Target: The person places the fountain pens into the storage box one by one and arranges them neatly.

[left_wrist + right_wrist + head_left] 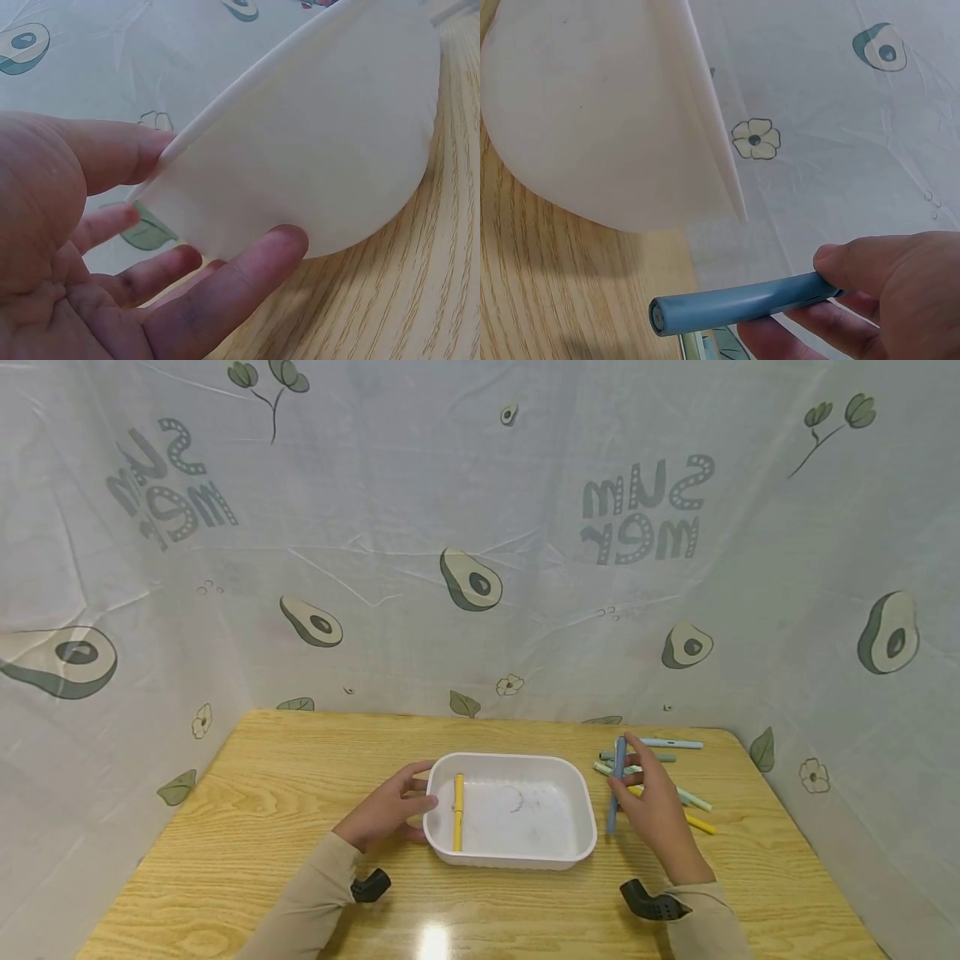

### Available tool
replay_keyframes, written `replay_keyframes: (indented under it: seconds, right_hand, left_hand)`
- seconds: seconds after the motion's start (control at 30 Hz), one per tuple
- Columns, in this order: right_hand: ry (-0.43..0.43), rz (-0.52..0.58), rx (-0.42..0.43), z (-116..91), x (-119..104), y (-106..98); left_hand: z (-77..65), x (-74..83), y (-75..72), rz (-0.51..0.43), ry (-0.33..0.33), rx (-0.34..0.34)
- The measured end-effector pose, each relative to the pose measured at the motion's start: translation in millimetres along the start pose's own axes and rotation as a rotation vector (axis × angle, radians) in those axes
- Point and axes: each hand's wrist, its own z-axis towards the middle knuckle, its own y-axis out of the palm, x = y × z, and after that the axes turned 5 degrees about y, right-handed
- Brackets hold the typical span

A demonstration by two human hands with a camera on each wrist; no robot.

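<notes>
A white plastic tray with rounded corners stands on the table, a yellow pen lying inside along its left end. At that end my left hand holds the tray, thumb over the rim and fingers spread along the outer wall. In the left wrist view the thumb presses the rim. Just right of the tray, my right hand pinches a blue pen between thumb and fingers. The right wrist view shows that pen's blunt end pointing toward the tray's side.
Several more pens lie in a loose pile under and behind my right hand, among them a light blue pen, a pale green pen and a yellow pen. A patterned curtain closes off the wooden table's back and sides.
</notes>
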Motion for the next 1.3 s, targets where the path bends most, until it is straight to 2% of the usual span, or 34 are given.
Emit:
replay_keyframes:
  seconds: [0.93,1.3]
  right_hand:
    - [0.050,0.082,0.038,-0.3,4.5,6.6]
    - [0.087,0.103,0.037,-1.7,-0.8,3.3]
  left_hand:
    - [0.4,-0.6,-0.3,-0.005,0.001,-0.003]
    - [-0.2,0.6,-0.4,0.008,-0.001,0.000]
